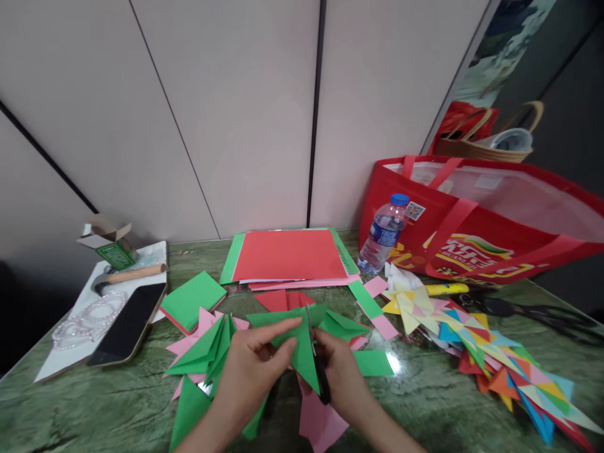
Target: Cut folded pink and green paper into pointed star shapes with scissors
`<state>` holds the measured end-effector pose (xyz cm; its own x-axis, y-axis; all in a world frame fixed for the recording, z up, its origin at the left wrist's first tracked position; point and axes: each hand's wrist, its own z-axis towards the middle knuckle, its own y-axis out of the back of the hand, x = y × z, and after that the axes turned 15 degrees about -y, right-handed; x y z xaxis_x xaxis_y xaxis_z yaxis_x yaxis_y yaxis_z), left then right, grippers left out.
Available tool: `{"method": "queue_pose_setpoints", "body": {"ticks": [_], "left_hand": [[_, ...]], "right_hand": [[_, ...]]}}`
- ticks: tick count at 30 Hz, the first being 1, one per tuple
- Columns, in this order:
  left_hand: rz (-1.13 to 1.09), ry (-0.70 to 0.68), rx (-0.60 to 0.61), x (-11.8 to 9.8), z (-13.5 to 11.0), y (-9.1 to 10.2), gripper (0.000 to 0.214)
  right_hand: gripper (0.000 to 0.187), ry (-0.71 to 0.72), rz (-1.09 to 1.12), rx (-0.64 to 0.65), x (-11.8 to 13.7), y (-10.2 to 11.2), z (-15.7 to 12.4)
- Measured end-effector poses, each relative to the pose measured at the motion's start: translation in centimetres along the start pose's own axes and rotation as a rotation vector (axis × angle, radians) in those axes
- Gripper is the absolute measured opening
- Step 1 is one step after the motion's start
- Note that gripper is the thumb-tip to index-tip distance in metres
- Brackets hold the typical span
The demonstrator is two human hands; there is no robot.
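Note:
My left hand [257, 357] pinches a folded piece of green paper [304, 360] between thumb and forefinger. In my right hand [340, 365] is a pair of scissors [311, 336] with dark handles, its blades pointing away from me along the paper's right side. Whether the blades are in the paper or just beside it, I cannot tell. Folded green pieces [201, 349] and pink ones lie to the left of my hands. A pink folded piece [321, 420] sits below them, and another green piece [342, 327] rests just beyond my right hand.
Stacked coloured sheets [292, 255] lie at the back, with a water bottle [383, 234] and red bag [472, 226] to their right. Right of my hands is a multicoloured paper chain [500, 352]. A phone [129, 324], hammer [132, 274] and small box [111, 245] are at left.

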<state>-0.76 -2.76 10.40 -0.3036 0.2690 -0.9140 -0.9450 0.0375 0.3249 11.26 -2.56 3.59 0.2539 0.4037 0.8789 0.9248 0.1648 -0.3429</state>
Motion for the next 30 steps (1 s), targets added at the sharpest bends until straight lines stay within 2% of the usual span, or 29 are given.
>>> {"method": "queue_pose_setpoints", "body": {"ticks": [4,7,9,10,12,14,15,18,24,27,30], "left_hand": [[0.092,-0.047,0.042,0.7,0.6,1.0,0.034],[0.263,-0.076,0.048,1.8,1.4,2.6,0.04],[0.47,-0.058,0.1,2.7,1.9,3.9,0.04],[0.582,-0.052,0.138,3.1,2.1,4.5,0.039],[0.795,-0.048,0.222,3.8,2.3,5.5,0.036],[0.939,-0.019,0.296,4.4,2.4,6.1,0.032],[0.976,-0.002,0.32,4.7,2.4,6.4,0.029],[1.011,0.014,0.325,5.2,2.4,6.6,0.024],[1.081,-0.117,0.189,5.5,2.7,5.6,0.027],[1.062,-0.154,0.218,5.5,2.8,5.0,0.025],[1.074,-0.121,0.273,5.1,2.8,4.6,0.024]], "right_hand": [[0.025,0.043,-0.076,-0.093,0.6,0.4,0.0],[0.022,0.19,-0.147,-0.286,1.5,1.9,0.3],[0.022,0.342,-0.232,-0.474,1.9,3.6,0.8],[0.023,0.394,-0.3,-0.55,2.0,4.5,1.1],[0.022,0.408,-0.525,-0.637,2.0,6.4,1.7],[0.024,0.306,-0.868,-0.698,1.7,7.7,2.3],[0.024,0.248,-1.015,-0.703,1.5,8.1,2.5],[0.027,0.208,-1.128,-0.676,0.8,8.5,2.9],[0.031,0.231,-1.16,-0.656,0.5,8.1,3.0],[0.03,0.242,-1.162,-0.672,0.7,8.1,3.0],[0.025,0.251,-1.099,-0.724,1.1,8.1,2.9]]}}
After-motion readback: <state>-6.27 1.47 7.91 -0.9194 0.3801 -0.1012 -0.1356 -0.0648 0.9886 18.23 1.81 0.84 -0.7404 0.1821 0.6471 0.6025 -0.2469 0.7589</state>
